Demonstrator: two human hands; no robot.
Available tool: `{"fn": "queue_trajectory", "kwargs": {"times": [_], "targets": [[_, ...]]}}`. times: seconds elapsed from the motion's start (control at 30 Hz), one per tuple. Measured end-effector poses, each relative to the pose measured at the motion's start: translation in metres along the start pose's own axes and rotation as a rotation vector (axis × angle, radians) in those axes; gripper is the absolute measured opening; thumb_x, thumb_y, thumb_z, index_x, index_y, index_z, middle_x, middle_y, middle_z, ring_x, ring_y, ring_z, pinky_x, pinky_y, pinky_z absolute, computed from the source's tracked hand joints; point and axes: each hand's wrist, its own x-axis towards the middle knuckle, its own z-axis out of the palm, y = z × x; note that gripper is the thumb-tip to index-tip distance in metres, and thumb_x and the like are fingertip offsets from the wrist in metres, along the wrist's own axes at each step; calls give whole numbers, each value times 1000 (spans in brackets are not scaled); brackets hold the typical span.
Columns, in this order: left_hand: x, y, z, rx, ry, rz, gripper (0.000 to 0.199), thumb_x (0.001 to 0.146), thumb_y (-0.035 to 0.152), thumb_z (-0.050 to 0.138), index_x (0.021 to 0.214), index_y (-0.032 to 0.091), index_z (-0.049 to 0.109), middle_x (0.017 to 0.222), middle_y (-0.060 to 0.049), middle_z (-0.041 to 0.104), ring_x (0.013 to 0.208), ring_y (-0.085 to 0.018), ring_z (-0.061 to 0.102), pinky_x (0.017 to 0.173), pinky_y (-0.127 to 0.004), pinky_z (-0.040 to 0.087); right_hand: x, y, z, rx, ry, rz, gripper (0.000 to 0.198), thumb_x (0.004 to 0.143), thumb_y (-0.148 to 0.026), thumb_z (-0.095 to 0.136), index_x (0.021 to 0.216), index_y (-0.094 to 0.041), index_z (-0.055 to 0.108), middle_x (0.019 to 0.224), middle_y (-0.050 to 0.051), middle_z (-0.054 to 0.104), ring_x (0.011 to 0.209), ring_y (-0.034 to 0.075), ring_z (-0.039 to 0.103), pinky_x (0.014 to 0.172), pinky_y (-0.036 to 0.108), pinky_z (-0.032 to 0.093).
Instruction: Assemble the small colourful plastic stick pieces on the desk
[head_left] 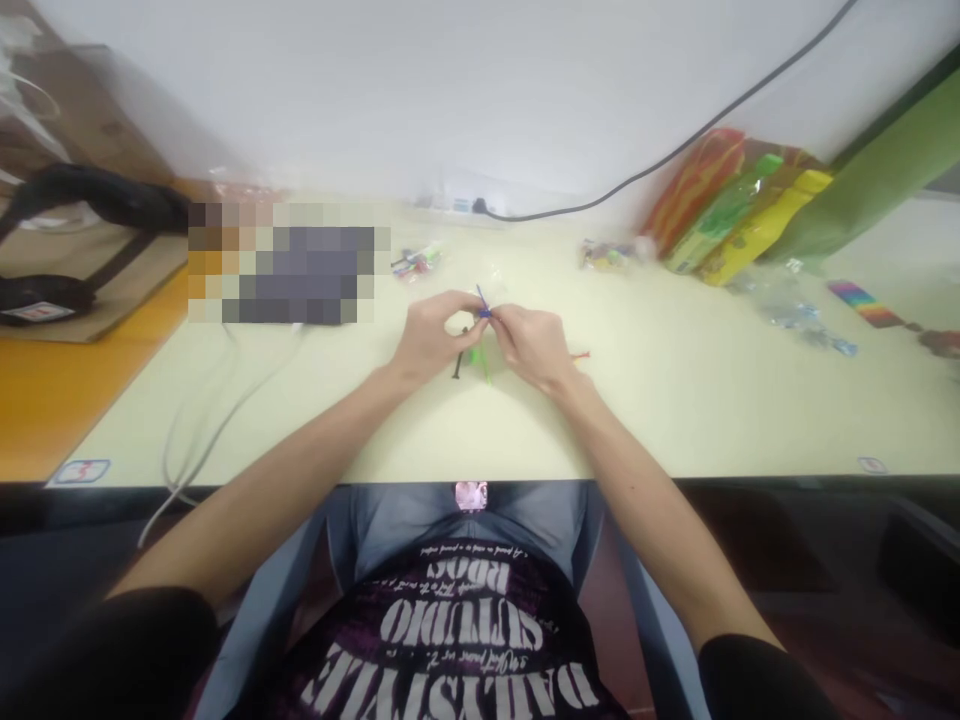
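My left hand [431,335] and my right hand [534,343] meet over the middle of the table. Both sets of fingers pinch a small blue plastic piece [484,312], from which a thin blue stick points up. Its exact kind is too small to make out. Just below the fingertips lie a thin black piece [457,368] with a wider end and a bright green piece [484,366]. Beside my right wrist, the tip of an orange-red piece [582,355] shows; the rest is hidden.
Small colourful pieces [418,261] and a clear packet [606,255] lie farther back. A pixelated dark object [307,275] is at left, with white cables [217,430]. At right are green [724,215] and yellow [765,230] packages, crumpled plastic [795,305] and a rainbow strip [864,303].
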Motion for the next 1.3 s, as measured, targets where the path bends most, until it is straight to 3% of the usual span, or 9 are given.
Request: {"fn": "queue_trajectory", "kwargs": {"times": [0.33,0.5,0.63,0.77,0.93,1.13,1.3], "targets": [[1,6,2,-4,46,6,17,89,16,68,102,19,78,99,-4,80,92,-20,76,90,-33,59,0,-6,2,-68,9,4,38,111,-25,31,124,-16,65,115,12,76,91,23,69,74,33,37],[2,5,4,40,71,8,20,89,13,62,98,21,78,95,-4,77,90,-19,73,87,-33,57,0,-9,-2,-54,-15,44,37,110,-26,31,121,-16,65,113,13,75,92,24,67,75,32,36],[3,-5,-2,102,111,-19,24,91,12,58,95,23,78,97,-4,76,90,-19,71,88,-34,57,-1,-1,-5,13,55,131,35,109,-27,32,114,-17,64,110,14,74,96,25,66,77,32,37],[3,-4,-6,78,127,-38,17,95,20,63,104,23,77,101,-4,78,92,-18,72,94,-34,56,-2,3,-6,50,75,172,29,106,-26,38,105,-19,65,102,11,74,90,23,65,76,32,38],[-1,2,-4,-13,-54,-16,28,98,32,70,123,23,72,108,-5,79,99,-19,75,97,-34,56,-3,2,-6,85,28,243,19,98,-27,49,88,-21,65,89,7,74,79,23,63,71,32,36],[-4,-3,-1,67,-217,64,21,100,38,68,114,23,74,103,-6,80,102,-23,73,100,-40,52,-5,0,-9,123,-26,314,19,93,-25,53,77,-22,63,78,6,73,70,23,62,69,32,35],[-5,-3,0,88,-345,81,24,100,32,68,122,22,71,103,-6,77,98,-22,71,102,-41,50,-4,-1,-12,146,-89,309,24,95,-24,52,75,-21,64,73,5,72,66,21,62,71,32,36]]}}
